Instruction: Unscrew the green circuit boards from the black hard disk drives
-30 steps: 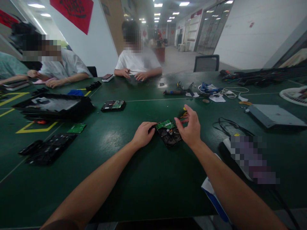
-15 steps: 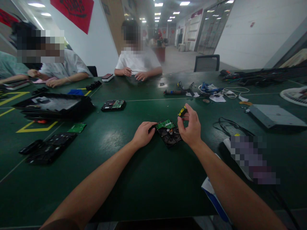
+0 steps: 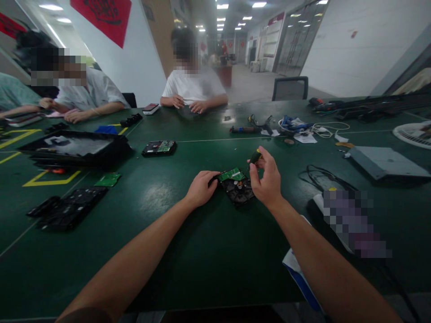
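A hard drive (image 3: 237, 192) with a green circuit board on its upper part lies on the green table in front of me. My left hand (image 3: 202, 188) is closed on its left edge, steadying it. In my right hand (image 3: 267, 177) a screwdriver (image 3: 255, 156) with a dark green and yellow handle is pinched between thumb and fingers over the drive's right side. The handle leans, and its tip is hidden behind my fingers. Another hard drive (image 3: 159, 148) rests farther off to the left.
Left are a black tray (image 3: 77, 150), a loose green circuit board (image 3: 107, 180) and black drive parts (image 3: 72, 208). Right are a grey metal box (image 3: 389, 163), black cables (image 3: 330, 175) and a blurred-out object (image 3: 353, 224). A person (image 3: 193, 92) sits across the table; others sit at left.
The screwdriver handle has turned in my right fingers, so less of its yellow shows. My left hand and the hard drive stay in place.
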